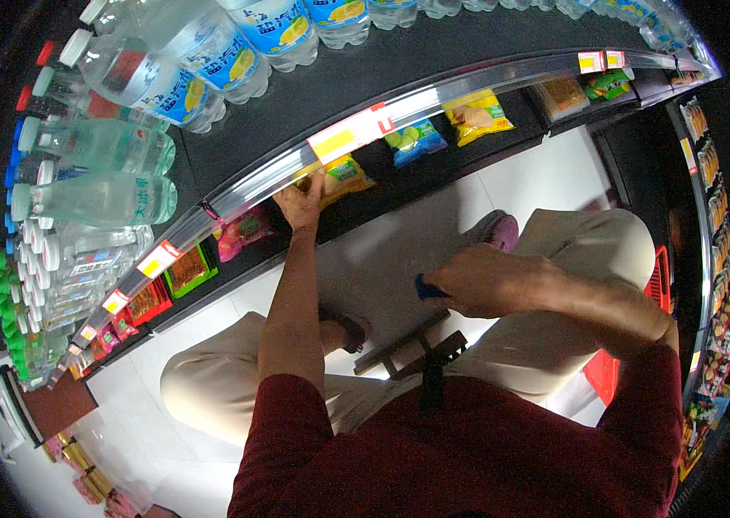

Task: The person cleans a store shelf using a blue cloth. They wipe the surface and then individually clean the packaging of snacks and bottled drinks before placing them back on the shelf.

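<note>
My left hand (pixel 300 206) reaches in under the price rail of the lower shelf. Its thumb and fingers close on the near left end of a yellow snack bag (pixel 343 177), and the rail hides part of the fingertips. A pink snack bag (pixel 243 234) lies just left of that hand. To the right on the same shelf are a blue and green snack bag (pixel 414 144) and another yellow bag (pixel 479 118). Held over the floor before my right knee, my right hand (pixel 478 280) grips a small dark blue item (pixel 430 288), perhaps a cloth, mostly covered by the fingers.
Plastic drink bottles (pixel 99 146) crowd the upper shelf (pixel 365 78), above a clear rail with price tags (pixel 349 135). A low stool (pixel 413 353) stands beneath me on the white tile floor (pixel 533 168). Red plastic baskets (pixel 601 375) and another stocked shelf are at the right.
</note>
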Motion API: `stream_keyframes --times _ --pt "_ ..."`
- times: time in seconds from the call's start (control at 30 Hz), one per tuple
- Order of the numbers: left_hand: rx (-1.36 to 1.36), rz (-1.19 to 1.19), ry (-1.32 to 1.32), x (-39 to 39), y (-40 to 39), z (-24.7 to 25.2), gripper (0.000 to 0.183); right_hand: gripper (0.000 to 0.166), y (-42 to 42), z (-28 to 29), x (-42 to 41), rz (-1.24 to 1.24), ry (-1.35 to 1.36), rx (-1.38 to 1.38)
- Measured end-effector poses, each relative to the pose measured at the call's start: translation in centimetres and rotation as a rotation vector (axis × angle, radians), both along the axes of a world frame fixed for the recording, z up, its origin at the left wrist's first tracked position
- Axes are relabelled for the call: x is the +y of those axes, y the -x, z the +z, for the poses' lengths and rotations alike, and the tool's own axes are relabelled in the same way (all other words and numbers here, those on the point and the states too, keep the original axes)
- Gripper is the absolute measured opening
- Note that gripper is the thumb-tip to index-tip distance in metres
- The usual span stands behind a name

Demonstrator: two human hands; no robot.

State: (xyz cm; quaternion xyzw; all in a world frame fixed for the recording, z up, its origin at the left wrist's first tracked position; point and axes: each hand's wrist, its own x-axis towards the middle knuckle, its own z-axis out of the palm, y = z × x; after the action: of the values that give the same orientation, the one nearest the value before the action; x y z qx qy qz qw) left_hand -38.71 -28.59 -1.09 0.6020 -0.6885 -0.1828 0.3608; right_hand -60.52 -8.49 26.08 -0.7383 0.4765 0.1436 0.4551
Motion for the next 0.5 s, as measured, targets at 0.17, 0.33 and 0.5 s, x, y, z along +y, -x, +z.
stream_keyframes --times 0.17,0.33,0.5 --pt "-0.123 -0.084 -0.006 0.5 -1.3 -0.4 0.092 0.026 0.0 0.8 -0.3 0.028 0.004 -0.080" --pt "-0.174 -0.141 -0.258 1.1 -0.1 1.9 0.092 0.031 0.5 0.1 0.2 0.015 0.041 -0.079" --pt "-0.077 -0.111 -0.171 1.1 -0.6 2.1 0.076 0.027 0.7 0.6 0.4 0.033 0.052 -0.083"
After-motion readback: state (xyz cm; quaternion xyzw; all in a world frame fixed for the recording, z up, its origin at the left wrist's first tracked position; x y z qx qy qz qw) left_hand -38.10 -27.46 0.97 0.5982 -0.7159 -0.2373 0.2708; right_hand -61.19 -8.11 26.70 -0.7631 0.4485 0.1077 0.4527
